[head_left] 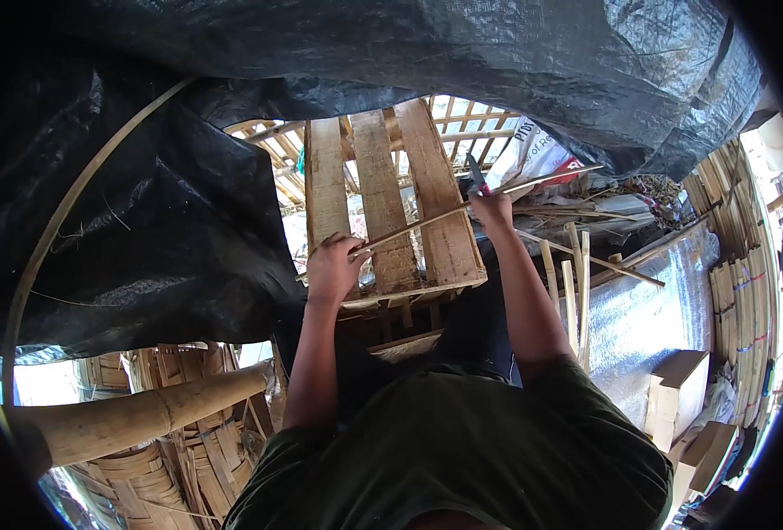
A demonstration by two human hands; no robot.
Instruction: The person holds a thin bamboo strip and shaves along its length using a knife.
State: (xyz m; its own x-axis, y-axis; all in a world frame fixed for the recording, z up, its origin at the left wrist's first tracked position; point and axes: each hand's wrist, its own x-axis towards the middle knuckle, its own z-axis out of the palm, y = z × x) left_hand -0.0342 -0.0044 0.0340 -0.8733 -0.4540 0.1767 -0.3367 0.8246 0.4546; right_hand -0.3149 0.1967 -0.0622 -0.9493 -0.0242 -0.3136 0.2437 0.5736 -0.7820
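A long thin bamboo strip (418, 224) slants across a bench of wooden planks (376, 193), its far end rising to the right. My left hand (335, 268) is closed round the strip's lower left part, above the near end of the planks. Over the right edge of the bench, my right hand (490, 210) grips a knife (475, 170) with its dark blade pointing up and away. The knife's handle is mostly hidden in my fingers. The strip passes right at this hand, by the knife.
Black plastic sheeting (144, 212) hangs at the left and across the top. A thick bamboo pole (157, 408) lies at lower left. Upright bamboo pieces (570, 291), a silvery sheet (648, 296), a cardboard box (676, 397) and a printed white sack (533, 152) are at the right.
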